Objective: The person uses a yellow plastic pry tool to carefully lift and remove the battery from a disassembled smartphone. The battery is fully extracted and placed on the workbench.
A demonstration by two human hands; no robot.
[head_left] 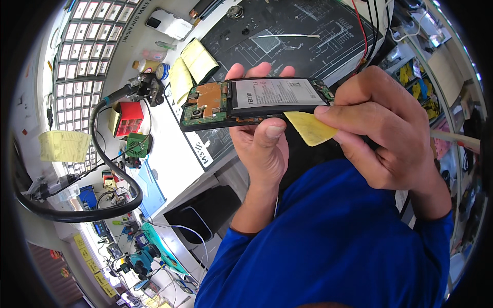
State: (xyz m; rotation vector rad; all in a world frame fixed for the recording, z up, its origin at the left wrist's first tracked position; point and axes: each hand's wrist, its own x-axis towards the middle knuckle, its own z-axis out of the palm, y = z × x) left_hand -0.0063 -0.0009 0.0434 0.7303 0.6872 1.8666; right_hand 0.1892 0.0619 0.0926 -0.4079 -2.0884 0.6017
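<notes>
An opened smartphone (223, 114) lies across my left hand (262, 143), screen side down and slightly tilted. My left thumb presses its near edge, and the fingertips show past its far edge. Its insides are bare: a green circuit board with a copper-coloured patch at the left end, and a pale labelled battery (277, 93) in the middle. My right hand (382, 128) pinches a yellow piece of cloth or paper (310, 129) between thumb and fingers. That piece hangs at the phone's near edge, by the battery's right part. Whether it touches the phone I cannot tell.
A black work mat (287, 25) with a thin pale tool (287, 36) covers the bench beyond the phone. Folded yellow cloths (197, 64) lie at its left. A black flexible arm (92, 128) curves over the left side. Shelves with parts (436, 77) stand at the right.
</notes>
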